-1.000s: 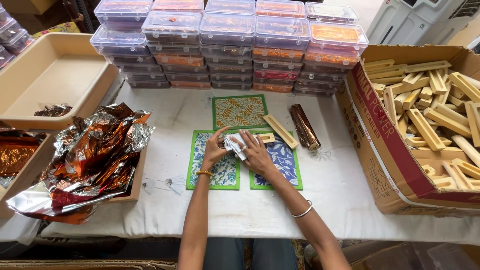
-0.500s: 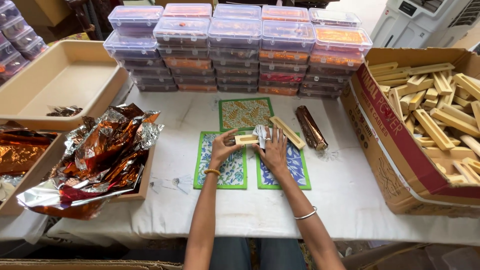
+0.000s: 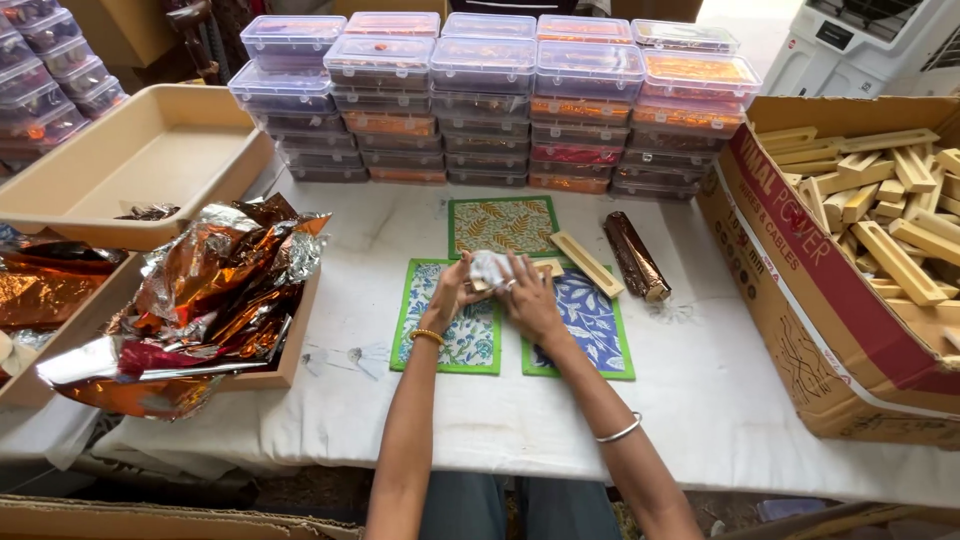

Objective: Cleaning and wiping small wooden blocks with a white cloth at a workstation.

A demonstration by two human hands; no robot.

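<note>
My left hand [image 3: 449, 292] and my right hand [image 3: 527, 296] meet over a pale wooden stick [image 3: 548, 267] partly covered by a crumpled silvery wrap [image 3: 489, 267]; both hands grip it. They hover above a green-bordered leaf-print mat [image 3: 452, 335] and a blue leaf-print mat [image 3: 590, 325]. A third mat, yellow and green [image 3: 502, 225], lies just beyond. Another bare wooden stick [image 3: 586, 264] rests to the right, beside a foil-wrapped brown roll [image 3: 635, 256].
Stacked clear plastic boxes [image 3: 500, 95] line the back of the table. A cardboard box [image 3: 800, 290] full of wooden sticks stands right. Crumpled orange and silver foil sheets [image 3: 200, 300] fill a tray at left, behind it a beige tray [image 3: 70, 205].
My hands have shifted slightly right and away from me, drawing closer together around the stick. The silvery wrap now covers more of it.
</note>
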